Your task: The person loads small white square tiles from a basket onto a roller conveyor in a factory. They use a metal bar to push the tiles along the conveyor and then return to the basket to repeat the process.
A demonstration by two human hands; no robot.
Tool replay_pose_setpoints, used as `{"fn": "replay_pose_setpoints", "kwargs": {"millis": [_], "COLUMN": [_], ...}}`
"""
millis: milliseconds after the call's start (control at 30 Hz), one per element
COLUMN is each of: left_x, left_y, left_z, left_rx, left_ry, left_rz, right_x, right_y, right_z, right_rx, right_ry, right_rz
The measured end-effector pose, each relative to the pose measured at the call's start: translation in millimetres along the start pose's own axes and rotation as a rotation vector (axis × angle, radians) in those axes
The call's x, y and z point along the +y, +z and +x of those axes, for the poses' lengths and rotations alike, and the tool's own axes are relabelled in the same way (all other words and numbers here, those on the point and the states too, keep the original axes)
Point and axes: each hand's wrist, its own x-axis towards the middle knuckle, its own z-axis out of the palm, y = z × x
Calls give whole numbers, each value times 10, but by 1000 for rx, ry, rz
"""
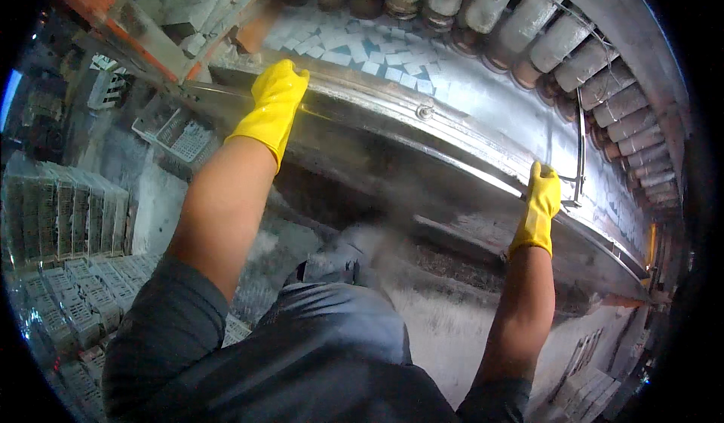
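Both my hands wear yellow rubber gloves and rest on the long metal edge [467, 132] of a machine. My left hand [275, 110] is closed over the edge near its left end. Farther right, my right hand [540, 206] grips the same edge, beside a bent metal rod [581, 140]. Beyond the edge, many small pale square tiles [377, 57] lie scattered on a bluish, wet-looking bed [483, 95]. A round bolt [424, 111] sits on the edge between my hands. The undersides of both hands' fingers are hidden.
A row of upright pale cylinders [528, 19] curves around the bed's far side. At left are an orange-marked frame [128, 27], a plastic crate [181, 132] and stacked grey crates [68, 208]. Stacked pale blocks [588, 393] stand at lower right. The floor [445, 317] looks dusty.
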Motion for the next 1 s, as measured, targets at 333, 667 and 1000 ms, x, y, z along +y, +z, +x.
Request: {"fn": "replay_pose_setpoints", "kwargs": {"millis": [333, 667, 1000], "left_x": [56, 62, 1], "left_y": [-72, -94, -85], "left_z": [39, 53, 46], "left_rx": [-113, -124, -87], "left_ry": [-63, -94, -56], "left_rz": [31, 21, -3], "right_x": [37, -96, -143], "right_y": [41, -54, -70], "right_z": [43, -108, -145], "right_rx": [33, 101, 89], "right_ry": [-39, -75, -81], "right_rz": [-3, -7, 55]}}
